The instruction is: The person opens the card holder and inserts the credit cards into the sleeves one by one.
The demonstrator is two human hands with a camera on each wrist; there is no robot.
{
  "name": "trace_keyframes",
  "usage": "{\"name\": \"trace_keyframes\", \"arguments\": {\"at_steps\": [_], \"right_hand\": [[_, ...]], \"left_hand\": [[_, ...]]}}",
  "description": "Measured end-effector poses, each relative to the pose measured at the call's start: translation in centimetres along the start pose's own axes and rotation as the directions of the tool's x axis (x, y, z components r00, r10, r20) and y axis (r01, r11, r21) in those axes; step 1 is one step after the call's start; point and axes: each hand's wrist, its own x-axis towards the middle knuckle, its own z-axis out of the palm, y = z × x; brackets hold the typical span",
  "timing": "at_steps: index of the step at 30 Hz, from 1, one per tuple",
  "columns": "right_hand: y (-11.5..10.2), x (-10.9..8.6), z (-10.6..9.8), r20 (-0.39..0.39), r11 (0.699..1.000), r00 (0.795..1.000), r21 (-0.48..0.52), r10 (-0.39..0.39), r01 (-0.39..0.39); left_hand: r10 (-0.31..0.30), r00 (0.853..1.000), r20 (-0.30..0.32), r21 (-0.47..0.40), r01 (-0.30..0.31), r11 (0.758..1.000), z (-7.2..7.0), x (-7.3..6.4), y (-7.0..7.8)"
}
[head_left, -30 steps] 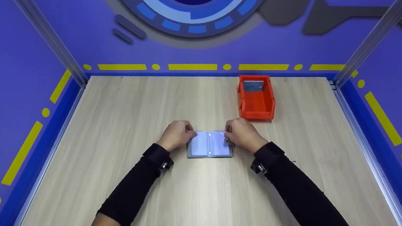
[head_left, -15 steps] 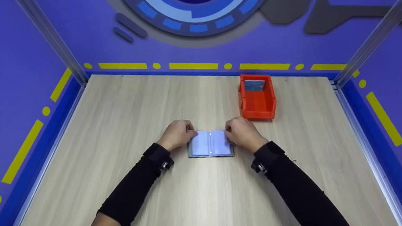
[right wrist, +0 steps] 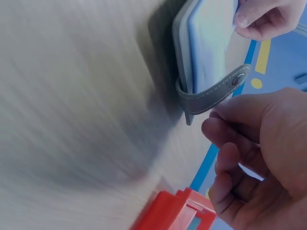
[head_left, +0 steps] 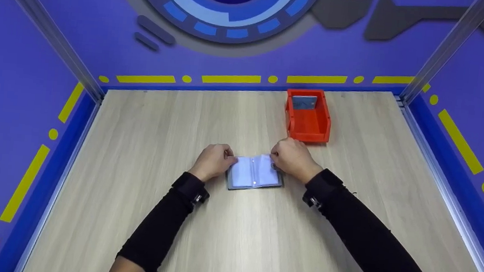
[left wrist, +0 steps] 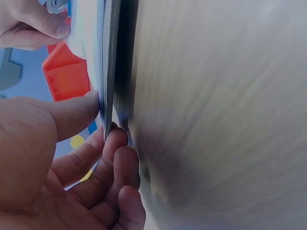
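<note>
A small card holder (head_left: 243, 173) with clear plastic sleeves and a grey cover lies spread open on the table, near the middle of the head view. At its upper left corner my left hand (head_left: 213, 162) pinches the edge, thumb on the sleeves and fingers behind the cover, as the left wrist view shows. My right hand (head_left: 295, 158) pinches the upper right corner of the right-hand sleeves, which lift a little off the cover. In the right wrist view a stitched strap (right wrist: 206, 100) with a metal snap stands out from the cover, partly hiding those fingertips.
Just beyond my right hand stands a red open-fronted bin (head_left: 308, 126), with a grey-blue card-like piece (head_left: 304, 102) against its back wall. Purple panels (head_left: 230, 65) enclose the wooden tabletop (head_left: 233, 240) at the back and both sides.
My right hand has shifted slightly away from me, and the right-hand sleeves have risen a little with it, baring more of the cover. My left hand has stayed in place.
</note>
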Motion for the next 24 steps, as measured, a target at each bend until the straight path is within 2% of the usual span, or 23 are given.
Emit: {"name": "trace_keyframes", "arguments": {"at_steps": [5,9,13,17,24], "right_hand": [[-0.1,0.1,-0.1,-0.013,1.000,1.000,0.024,0.010,-0.009],[-0.2,0.2,-0.2,0.009,0.991,0.998,0.122,0.062,-0.063],[-0.5,0.6,-0.4,0.052,0.965,0.993,0.235,0.110,-0.119],[-0.8,1.0,-0.5,0.078,0.940,0.989,0.308,0.128,-0.146],[-1.5,1.9,-0.5,0.078,0.893,0.986,0.418,0.149,-0.168]], "left_hand": [[0.005,1.000,0.001,-0.008,-0.005,1.000,0.0,0.1,0.0],[0.036,0.999,-0.015,-0.010,-0.036,0.999,0.0,0.1,0.0],[0.049,0.998,-0.031,-0.003,-0.049,0.999,-0.1,0.0,-0.2],[0.045,0.998,-0.039,-0.002,-0.045,0.999,-0.4,-0.2,-0.2],[0.032,0.999,-0.035,-0.013,-0.032,0.999,-1.0,-0.6,-0.3]]}}
